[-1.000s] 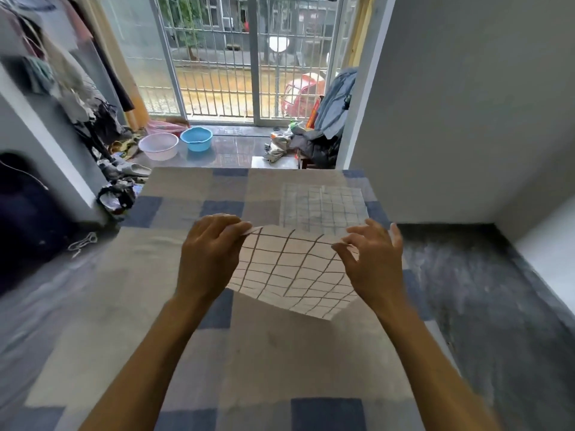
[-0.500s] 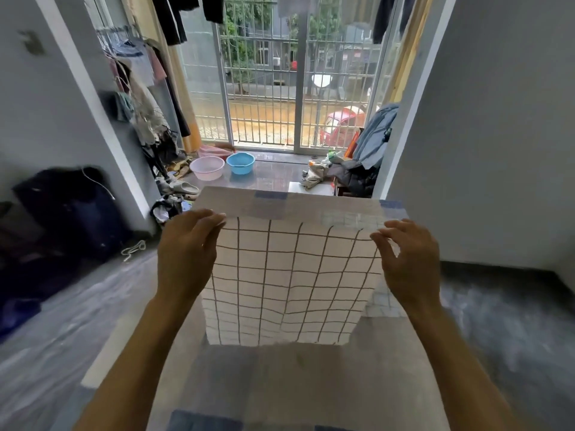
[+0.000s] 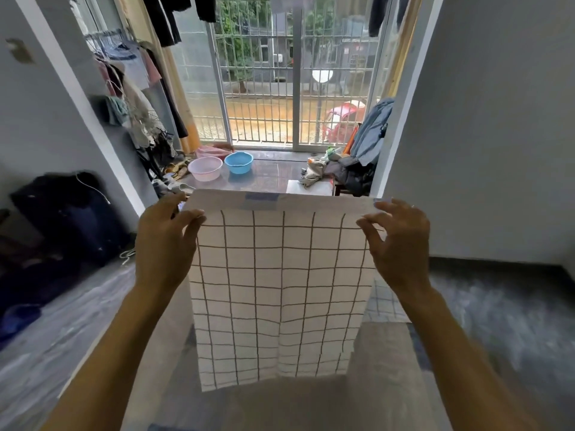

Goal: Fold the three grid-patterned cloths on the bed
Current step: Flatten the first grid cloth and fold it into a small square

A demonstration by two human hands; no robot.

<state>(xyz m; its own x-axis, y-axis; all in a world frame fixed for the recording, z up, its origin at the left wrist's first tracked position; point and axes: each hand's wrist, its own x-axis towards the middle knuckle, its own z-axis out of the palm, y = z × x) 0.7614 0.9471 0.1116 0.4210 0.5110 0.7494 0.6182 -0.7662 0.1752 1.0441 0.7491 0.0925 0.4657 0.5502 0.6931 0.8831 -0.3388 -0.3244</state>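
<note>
Head view: a white grid-patterned cloth [image 3: 280,290] is being held up in front of the person, spread flat and hanging over the bed [image 3: 311,405]. Its upper left corner is being pinched by the left hand [image 3: 165,244], between the thumb and the curled fingers. Its upper right corner is being pinched by the right hand [image 3: 398,244] between thumb and forefinger, while the other fingers are being held loosely spread, clear of the fabric. The top edge is being kept taut and roughly level between the two hands. The lower edge is being left free, low over the chequered bedcover; whether it is touching the cover cannot be told.

A second cloth [image 3: 384,306], with a finer bluish grid, is being partly hidden by the held one; it is lying flat on the bed, under the right wrist.

Beyond the bed, a pink basin [image 3: 205,168] and a blue basin [image 3: 239,162] are being shown side by side on the shiny floor, in front of a barred door [image 3: 295,73]. Hanging clothes [image 3: 130,73] are being shown along the left wall, and a heap of garments [image 3: 357,163] is lying near the right side of the doorway.
</note>
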